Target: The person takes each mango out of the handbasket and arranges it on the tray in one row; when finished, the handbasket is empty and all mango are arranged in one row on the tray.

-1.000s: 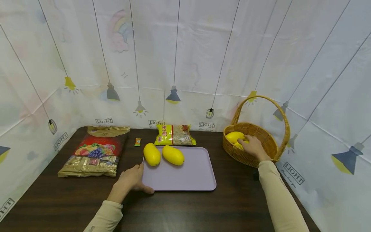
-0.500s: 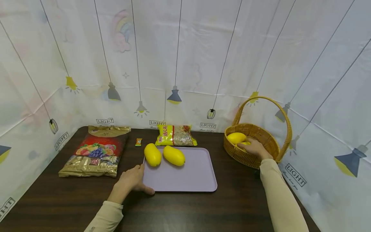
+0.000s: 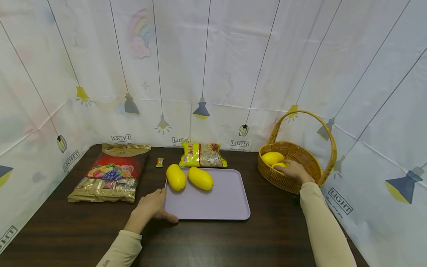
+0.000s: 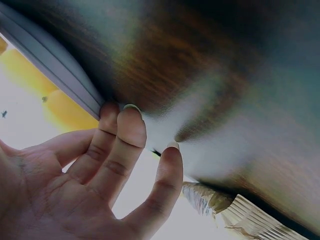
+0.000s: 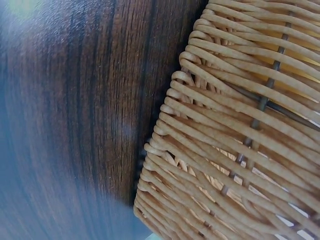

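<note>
My left hand point(image 3: 151, 207) rests at the left edge of a pale purple tray point(image 3: 223, 202), its thumb by the near-left corner. In the left wrist view the fingers of that hand point(image 4: 95, 175) are loosely bent, with fingertips against the tray's rim point(image 4: 60, 60). Two yellow mangoes lie on the tray, a left mango point(image 3: 175, 177) and a right mango point(image 3: 200, 178). My right hand point(image 3: 295, 171) reaches into a wicker basket point(image 3: 278, 180) and grips a yellow mango point(image 3: 281, 165), partly hidden. Beside it lies another mango point(image 3: 272, 158). The right wrist view shows only basket weave point(image 5: 240, 120) and table.
A large candy bag point(image 3: 108, 174) lies on the left of the dark table point(image 3: 213, 244). A small wrapped candy point(image 3: 159, 162) and a yellow pasta bag point(image 3: 202, 155) lie behind the tray. The basket's tall handle point(image 3: 301, 112) arches over its opening. A patterned curtain hangs behind.
In the basket, my right hand has lowered slightly and its fingers have closed round the nearer mango. The left hand stays at the tray's edge. The head view has shifted slightly.
</note>
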`<state>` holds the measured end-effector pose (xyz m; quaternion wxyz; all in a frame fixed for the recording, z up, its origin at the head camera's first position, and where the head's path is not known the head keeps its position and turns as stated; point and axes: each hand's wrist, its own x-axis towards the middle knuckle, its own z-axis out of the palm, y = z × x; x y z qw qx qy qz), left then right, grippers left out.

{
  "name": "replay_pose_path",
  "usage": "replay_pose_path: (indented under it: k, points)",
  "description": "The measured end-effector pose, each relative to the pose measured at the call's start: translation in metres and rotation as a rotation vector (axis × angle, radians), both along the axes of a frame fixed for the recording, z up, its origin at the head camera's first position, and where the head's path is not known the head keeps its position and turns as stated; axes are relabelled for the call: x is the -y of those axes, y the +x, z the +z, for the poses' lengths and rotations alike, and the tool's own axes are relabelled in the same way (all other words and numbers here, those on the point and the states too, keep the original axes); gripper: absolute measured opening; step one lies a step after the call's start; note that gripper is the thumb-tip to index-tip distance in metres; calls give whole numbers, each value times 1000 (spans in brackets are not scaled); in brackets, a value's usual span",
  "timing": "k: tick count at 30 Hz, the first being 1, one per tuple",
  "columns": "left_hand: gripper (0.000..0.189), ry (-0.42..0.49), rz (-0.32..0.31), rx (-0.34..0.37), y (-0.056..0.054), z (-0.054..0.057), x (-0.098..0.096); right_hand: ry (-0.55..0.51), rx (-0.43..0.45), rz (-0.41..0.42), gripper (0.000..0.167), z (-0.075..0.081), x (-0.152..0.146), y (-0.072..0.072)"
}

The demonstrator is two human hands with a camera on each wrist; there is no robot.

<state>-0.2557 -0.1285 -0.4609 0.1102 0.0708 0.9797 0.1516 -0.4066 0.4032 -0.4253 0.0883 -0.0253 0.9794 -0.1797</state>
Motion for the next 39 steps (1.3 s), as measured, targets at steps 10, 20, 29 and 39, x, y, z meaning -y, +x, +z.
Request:
replay_pose_path:
  k: [10, 20, 29, 39]
  points:
    - [127, -10, -6, -3, -1, -1, 0, -90, -17, -57, 90, 6, -3, 6]
    - [126, 1, -12, -7, 0, 2, -1, -216, -78, -77, 95, 17, -2, 14]
    - [127, 10, -4, -3, 1, -1, 0, -195, -171, -26, 93, 30, 10, 16]
    - [127, 10, -9, -11, 1, 0, 0, -187, -222, 24, 90, 40, 27, 18]
